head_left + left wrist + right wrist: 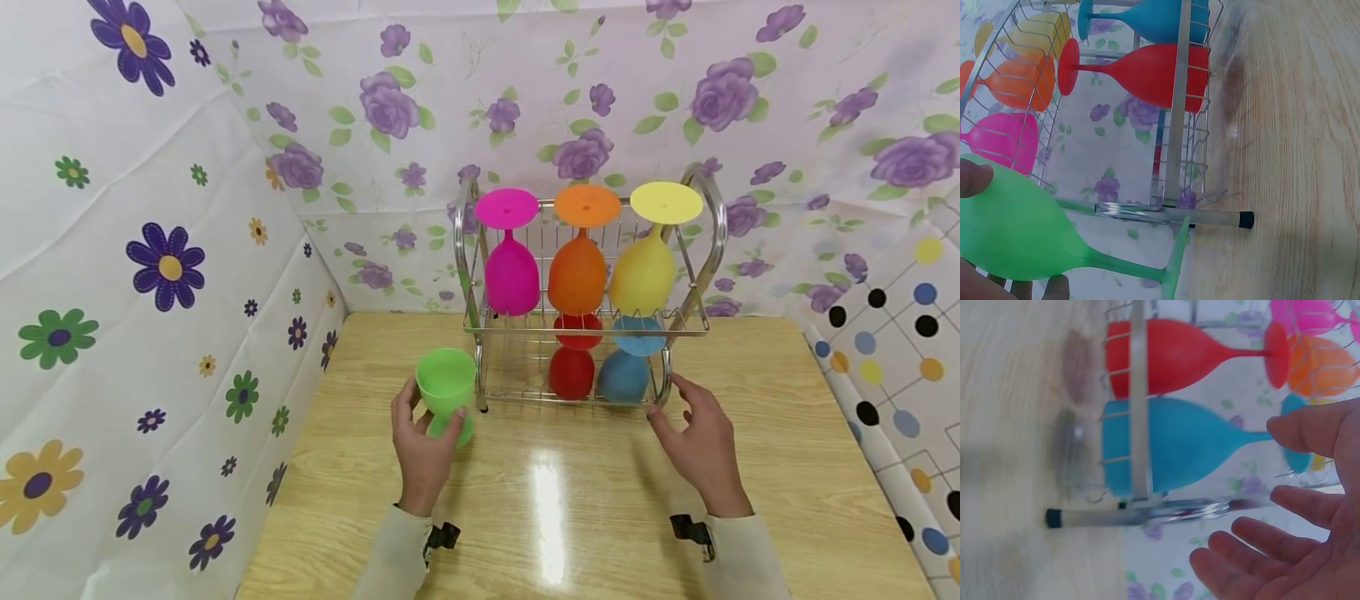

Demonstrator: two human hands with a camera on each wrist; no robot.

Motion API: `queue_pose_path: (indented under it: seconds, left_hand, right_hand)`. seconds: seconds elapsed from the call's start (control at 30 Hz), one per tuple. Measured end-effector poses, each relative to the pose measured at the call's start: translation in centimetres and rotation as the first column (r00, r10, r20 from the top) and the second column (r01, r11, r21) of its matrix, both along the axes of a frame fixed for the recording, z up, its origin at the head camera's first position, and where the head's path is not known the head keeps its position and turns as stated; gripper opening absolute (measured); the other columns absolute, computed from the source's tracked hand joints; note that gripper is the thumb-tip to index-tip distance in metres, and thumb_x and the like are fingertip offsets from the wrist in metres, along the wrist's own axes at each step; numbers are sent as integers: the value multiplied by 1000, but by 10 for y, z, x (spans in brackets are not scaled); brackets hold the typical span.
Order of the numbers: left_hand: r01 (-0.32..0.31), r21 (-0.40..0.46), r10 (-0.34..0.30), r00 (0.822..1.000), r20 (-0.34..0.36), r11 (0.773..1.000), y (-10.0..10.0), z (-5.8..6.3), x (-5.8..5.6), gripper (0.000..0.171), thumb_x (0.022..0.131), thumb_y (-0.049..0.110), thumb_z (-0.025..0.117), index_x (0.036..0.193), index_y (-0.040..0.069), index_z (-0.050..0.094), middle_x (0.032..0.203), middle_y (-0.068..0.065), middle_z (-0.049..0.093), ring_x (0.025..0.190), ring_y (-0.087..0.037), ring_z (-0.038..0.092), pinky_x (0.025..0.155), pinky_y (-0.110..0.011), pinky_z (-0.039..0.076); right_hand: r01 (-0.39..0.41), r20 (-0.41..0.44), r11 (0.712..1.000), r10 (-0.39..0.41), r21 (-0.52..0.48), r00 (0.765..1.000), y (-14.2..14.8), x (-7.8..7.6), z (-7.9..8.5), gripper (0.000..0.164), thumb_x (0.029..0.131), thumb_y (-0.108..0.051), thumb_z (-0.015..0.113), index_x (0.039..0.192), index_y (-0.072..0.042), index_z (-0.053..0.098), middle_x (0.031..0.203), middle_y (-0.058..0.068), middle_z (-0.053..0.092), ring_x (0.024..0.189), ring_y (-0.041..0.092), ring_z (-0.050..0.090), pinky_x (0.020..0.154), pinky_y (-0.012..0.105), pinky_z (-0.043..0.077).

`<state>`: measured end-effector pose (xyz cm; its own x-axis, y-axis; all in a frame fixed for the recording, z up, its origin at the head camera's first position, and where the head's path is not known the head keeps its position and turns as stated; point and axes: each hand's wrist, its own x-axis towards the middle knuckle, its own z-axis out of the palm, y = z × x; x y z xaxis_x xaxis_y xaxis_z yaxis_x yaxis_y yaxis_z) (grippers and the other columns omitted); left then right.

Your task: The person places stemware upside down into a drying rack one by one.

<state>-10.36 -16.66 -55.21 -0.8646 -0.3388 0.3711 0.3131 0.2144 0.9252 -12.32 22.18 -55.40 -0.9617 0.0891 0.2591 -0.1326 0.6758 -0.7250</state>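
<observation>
A green plastic goblet (446, 383) is upright in my left hand (426, 450), whose thumb and fingers grip its bowl, just left of the rack. In the left wrist view the goblet's foot (1175, 259) shows near the rack's leg. My right hand (699, 442) is beside the rack's lower right corner with fingers spread and nothing held. From the right wrist view, its fingers are near the blue goblet (1172, 444) and the rack's frame. The two-tier metal dish rack (585, 332) stands between the hands.
Upside down on the top tier are a pink goblet (512, 275), an orange goblet (577, 275) and a yellow goblet (642, 271). The lower tier bears a red goblet (572, 372) beside the blue one. Flowered cloth (390, 167) hangs behind the wooden table (600, 508).
</observation>
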Motion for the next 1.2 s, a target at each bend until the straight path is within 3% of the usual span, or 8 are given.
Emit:
queue_pose_path:
  seconds: [0.27,0.57,0.8,1.0,1.2]
  left_hand:
    - [60,-81,-62,998,-24,995,12,2,4,83,87,10,87,159,19,45,148,-10,47,138,-21,48,109,-28,54]
    - [117,-238,-130,991,-40,964,31,11,8,83,86,15,88,158,17,48,148,-12,49,133,-25,54,100,-48,59]
    - [172,-308,-203,976,-72,936,44,21,10,85,81,13,90,156,11,50,145,-13,51,128,-27,58,99,-44,60]
    - [219,-397,-281,954,-105,891,51,31,12,85,78,11,93,153,8,53,146,-15,51,133,-33,58,106,-49,58]
    - [237,-519,-359,922,-147,821,58,39,13,87,75,10,96,152,8,55,145,-14,52,132,-32,59,103,-45,61]
  right_hand:
    - [-63,-32,998,63,15,997,-14,15,25,60,97,-22,78,151,-5,56,148,24,57,135,47,56,96,70,56]
    - [-158,-97,986,162,48,982,-32,30,54,62,94,-18,81,150,-4,56,155,24,52,136,46,56,95,68,57]
    - [-236,-107,969,242,67,964,-46,39,67,68,90,-19,85,150,-4,56,156,24,50,140,50,50,98,74,50]
    - [-287,-117,954,296,88,948,-59,47,79,72,89,-21,87,152,-12,55,158,18,48,141,44,50,102,71,49]
    - [-333,-160,939,343,89,926,-70,54,87,74,85,-18,90,152,-17,57,155,10,53,136,34,57,102,62,54]
